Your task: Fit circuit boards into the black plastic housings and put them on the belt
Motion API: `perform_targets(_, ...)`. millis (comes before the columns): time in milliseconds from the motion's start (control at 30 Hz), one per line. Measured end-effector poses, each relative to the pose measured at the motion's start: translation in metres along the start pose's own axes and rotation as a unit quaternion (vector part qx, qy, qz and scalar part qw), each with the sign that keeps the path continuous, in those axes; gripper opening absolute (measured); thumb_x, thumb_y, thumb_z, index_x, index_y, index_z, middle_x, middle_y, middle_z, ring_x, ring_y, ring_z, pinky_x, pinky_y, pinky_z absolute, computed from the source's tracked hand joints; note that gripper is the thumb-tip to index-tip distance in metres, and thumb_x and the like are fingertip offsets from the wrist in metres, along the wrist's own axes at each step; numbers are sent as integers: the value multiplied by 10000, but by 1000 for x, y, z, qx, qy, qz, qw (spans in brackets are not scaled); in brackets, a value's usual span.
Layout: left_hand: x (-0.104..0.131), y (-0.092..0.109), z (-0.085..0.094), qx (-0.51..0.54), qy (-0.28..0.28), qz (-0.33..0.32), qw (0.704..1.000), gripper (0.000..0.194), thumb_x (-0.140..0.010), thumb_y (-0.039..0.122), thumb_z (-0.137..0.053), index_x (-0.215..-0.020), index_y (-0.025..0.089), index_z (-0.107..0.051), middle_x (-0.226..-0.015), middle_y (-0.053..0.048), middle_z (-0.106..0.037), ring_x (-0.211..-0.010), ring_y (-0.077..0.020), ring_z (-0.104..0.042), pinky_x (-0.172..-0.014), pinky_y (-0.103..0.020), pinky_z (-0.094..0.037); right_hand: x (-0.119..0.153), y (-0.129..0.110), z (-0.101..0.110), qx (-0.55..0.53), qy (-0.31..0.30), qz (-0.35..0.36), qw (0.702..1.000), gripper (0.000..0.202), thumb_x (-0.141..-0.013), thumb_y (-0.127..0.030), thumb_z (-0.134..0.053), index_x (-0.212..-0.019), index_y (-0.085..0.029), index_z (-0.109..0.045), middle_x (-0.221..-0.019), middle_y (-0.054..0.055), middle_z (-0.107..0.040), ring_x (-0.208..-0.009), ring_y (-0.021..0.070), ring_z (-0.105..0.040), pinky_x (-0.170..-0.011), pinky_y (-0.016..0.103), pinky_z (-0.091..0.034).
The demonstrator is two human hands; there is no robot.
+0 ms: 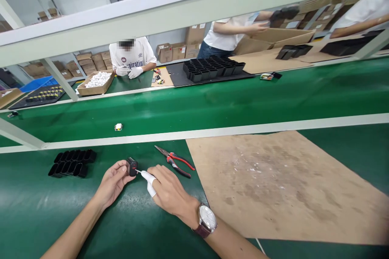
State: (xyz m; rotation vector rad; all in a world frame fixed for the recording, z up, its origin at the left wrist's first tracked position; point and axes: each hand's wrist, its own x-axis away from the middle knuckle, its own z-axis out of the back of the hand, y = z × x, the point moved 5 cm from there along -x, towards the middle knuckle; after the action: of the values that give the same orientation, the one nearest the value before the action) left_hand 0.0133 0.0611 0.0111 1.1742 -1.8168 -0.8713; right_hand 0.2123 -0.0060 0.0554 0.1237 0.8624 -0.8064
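Note:
My left hand [114, 181] is closed on a small black plastic housing [132, 166], holding it between thumb and fingers. Red marks show on the side of the housing facing me. My right hand [167, 186], with white coverings on two digits and a watch at the wrist, pinches a thin metal-tipped tool [138, 171]. The tool's tip meets the housing near the red marks; its rear part is hidden in the hand. Beyond my right hand lie long-nose pliers [174, 161] with red and black handles. Several black open housings [71, 163] stand in two rows at left.
A stained cardboard sheet [273, 186] covers the bench at right. Past a white rail [194, 132] runs a green belt [188, 107] carrying small parts. Across it, a gloved co-worker [132, 58] sits by a box of white pieces [97, 81]; black housings [212, 68] stand nearby.

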Motion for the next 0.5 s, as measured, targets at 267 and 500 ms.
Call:
perform_targets(267, -4, 1, 4, -39, 18, -16, 999, 388, -785, 334, -945, -1048, 144, -732, -1046, -91, -776, -928, -203, -767, -871, -322, -666, 5, 16, -11, 92, -57, -49, 993, 195, -919, -12, -510, -987, -143, -638, -1055, 117, -644, -872, 247, -549, -761, 392, -475)
perform_targets(500, -38, 45, -9, -342, 37, -195, 918, 392, -828, 500, -844, -1030, 177, -752, -1039, -104, -775, -931, -265, -760, -874, -414, -648, 12, 33, -30, 183, -148, -95, 967, 219, -864, 26, -598, -1013, -124, -654, -1033, 126, -633, -950, 280, -595, -891, 442, -510)
